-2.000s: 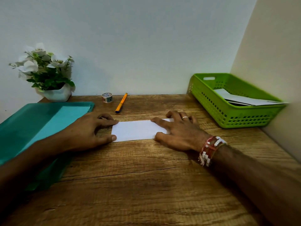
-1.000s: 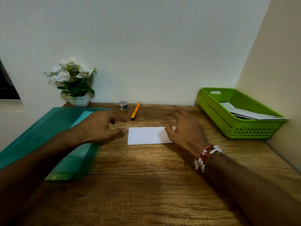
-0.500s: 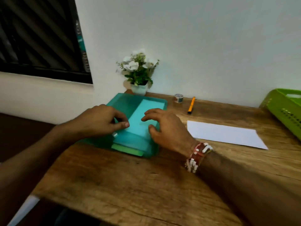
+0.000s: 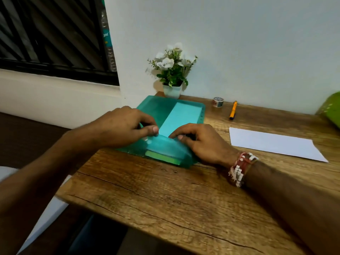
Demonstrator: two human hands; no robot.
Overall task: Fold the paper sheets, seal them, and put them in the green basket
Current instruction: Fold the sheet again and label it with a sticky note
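A teal plastic folder (image 4: 161, 111) lies at the table's left end with a pale sheet showing through it. My left hand (image 4: 121, 126) pinches the folder's flap near its snap. My right hand (image 4: 200, 142) curls its fingers on the near end of the same flap, which bulges upward. A folded white paper sheet (image 4: 272, 142) lies flat on the table to the right, apart from both hands. Only a corner of the green basket (image 4: 331, 109) shows at the right edge.
A white pot of white flowers (image 4: 173, 70) stands against the wall behind the folder. A small tape roll (image 4: 218, 102) and an orange pen (image 4: 233, 112) lie near the wall. The table's left edge drops off beside the folder.
Both hands left the folded white sheet and moved left to the teal folder. The view swung left, so the basket slid almost out of sight. The folder's flap now bulges up under my fingers.
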